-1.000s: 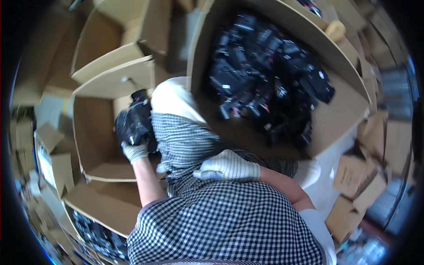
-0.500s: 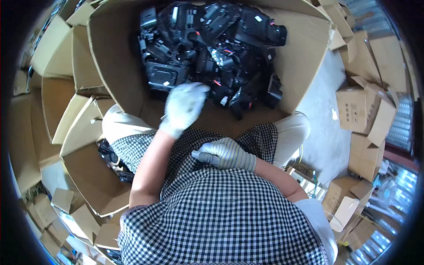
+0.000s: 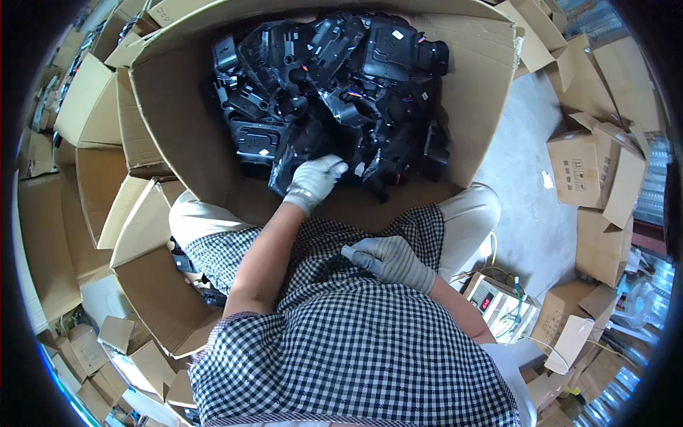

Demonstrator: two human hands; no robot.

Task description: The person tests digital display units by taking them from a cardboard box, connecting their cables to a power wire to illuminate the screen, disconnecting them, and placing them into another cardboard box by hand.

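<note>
A large open cardboard box (image 3: 185,135) stands in front of my knees, holding a heap of black plastic parts (image 3: 341,85) with small coloured wires. My left hand (image 3: 315,179), in a white knit glove, reaches into the box. Its fingers curl over a black plastic part at the near edge of the heap. My right hand (image 3: 390,259), in a grey-white glove, rests on my checked apron at my lap. Its fingers are closed together and hold nothing.
A smaller open cardboard box (image 3: 146,285) at my left knee holds a few black parts (image 3: 186,262). More empty boxes (image 3: 594,167) stand on the grey floor to the right. A small white device with a red display (image 3: 492,302) and wires sits by my right hip.
My left hand left the small box at my left, swung over to the large box and now sits lower, on the near edge of the heap. The right hand stayed on my lap.
</note>
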